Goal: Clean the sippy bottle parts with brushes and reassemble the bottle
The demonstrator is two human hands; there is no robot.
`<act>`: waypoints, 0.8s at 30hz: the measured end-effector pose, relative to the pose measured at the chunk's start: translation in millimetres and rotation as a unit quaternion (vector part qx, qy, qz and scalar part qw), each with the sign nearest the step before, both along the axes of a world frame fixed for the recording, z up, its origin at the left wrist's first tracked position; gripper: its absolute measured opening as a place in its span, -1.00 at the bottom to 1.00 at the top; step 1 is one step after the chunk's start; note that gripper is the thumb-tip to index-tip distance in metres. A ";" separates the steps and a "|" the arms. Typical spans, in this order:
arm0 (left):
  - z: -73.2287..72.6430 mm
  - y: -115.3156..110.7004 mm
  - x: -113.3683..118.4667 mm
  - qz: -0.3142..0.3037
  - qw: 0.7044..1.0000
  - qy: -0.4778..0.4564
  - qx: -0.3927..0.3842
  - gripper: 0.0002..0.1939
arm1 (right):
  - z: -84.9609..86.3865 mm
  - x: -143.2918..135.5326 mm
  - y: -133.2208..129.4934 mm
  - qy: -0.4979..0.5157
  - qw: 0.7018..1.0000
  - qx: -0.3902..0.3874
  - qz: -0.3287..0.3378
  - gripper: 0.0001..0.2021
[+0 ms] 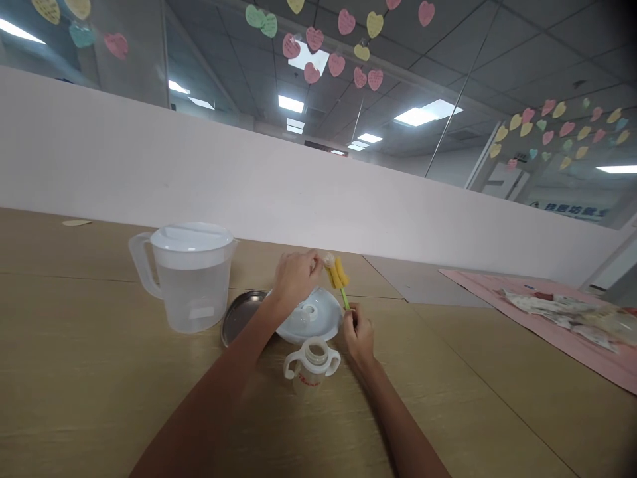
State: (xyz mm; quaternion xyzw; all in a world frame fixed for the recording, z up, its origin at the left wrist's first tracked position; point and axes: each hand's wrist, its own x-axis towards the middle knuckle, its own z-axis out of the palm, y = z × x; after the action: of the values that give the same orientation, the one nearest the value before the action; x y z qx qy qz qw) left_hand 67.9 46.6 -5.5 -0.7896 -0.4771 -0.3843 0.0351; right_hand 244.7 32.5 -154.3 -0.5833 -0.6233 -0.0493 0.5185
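Observation:
My right hand (359,332) is closed around the green handle of a bottle brush (338,272) with a yellow sponge head, held upright and leaning slightly left. My left hand (297,275) pinches a small clear piece (329,260), perhaps a bottle nipple, against the top of the sponge. Beneath both hands lies a white bowl (328,322) holding a clear cap (300,318) and a white ring (311,311). Nearer to me stands a two-handled baby bottle (314,365), upright with its mouth uncovered. My left forearm partly hides a round metal plate (239,317).
A lidded clear pitcher (194,282) with liquid in it stands at the left. On the right, a pink mat (547,318) carries cloth and plastic-wrapped items. A low white wall (279,192) with glass above it bounds the wooden table (99,372) at the back.

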 end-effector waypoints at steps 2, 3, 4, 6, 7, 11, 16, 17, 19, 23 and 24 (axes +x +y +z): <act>2.7 0.8 -4.6 0.012 1.000 -0.022 -0.005 -0.71 | 0.3 0.6 -0.6 -0.042 0.999 0.017 -0.007 -0.67; 3.9 1.9 -8.0 0.008 0.999 -0.033 -0.010 -0.71 | 0.4 1.2 -0.9 -0.069 0.997 0.031 -0.009 -0.66; 5.0 3.3 -12.0 -0.004 0.999 -0.043 -0.017 -0.71 | 0.4 1.9 -1.0 -0.098 0.994 0.048 -0.010 -0.66; 6.6 7.0 -21.1 -0.043 0.997 -0.055 -0.035 -0.72 | 0.2 3.7 -0.8 -0.148 0.986 0.079 -0.007 -0.66; 7.2 8.9 -25.7 -0.065 0.995 -0.058 -0.044 -0.72 | 0.0 4.5 -0.5 -0.166 0.982 0.093 -0.007 -0.66; 11.0 12.8 -41.1 -0.119 0.990 -0.039 -0.065 -0.68 | -0.1 6.1 0.9 -0.200 0.968 0.144 -0.038 -0.66; 18.3 8.1 -47.0 -0.065 0.997 0.019 -0.043 -0.74 | 2.2 5.9 4.4 -0.182 0.962 0.178 -0.098 -0.67; 19.3 6.9 -46.6 -0.063 0.997 0.027 -0.036 -0.76 | 2.6 6.2 5.2 -0.181 0.961 0.182 -0.101 -0.68; 20.7 4.6 -44.6 -0.074 0.996 0.035 -0.025 -0.78 | 3.1 6.9 6.6 -0.189 0.960 0.184 -0.091 -0.69; 22.7 0.3 -39.4 -0.092 0.994 0.048 -0.020 -0.78 | 2.4 7.2 6.3 -0.209 0.957 0.187 -0.075 -0.70; 23.1 -0.5 -38.3 -0.093 0.994 0.052 -0.020 -0.78 | 2.2 7.1 5.4 -0.209 0.956 0.191 -0.077 -0.70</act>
State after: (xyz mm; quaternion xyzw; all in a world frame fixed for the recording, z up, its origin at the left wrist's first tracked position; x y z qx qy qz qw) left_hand 29.6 46.0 17.5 -0.8499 -0.4070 -0.3347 0.0083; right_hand 251.8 38.0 -152.2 -0.4961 -0.6502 -0.3280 0.4727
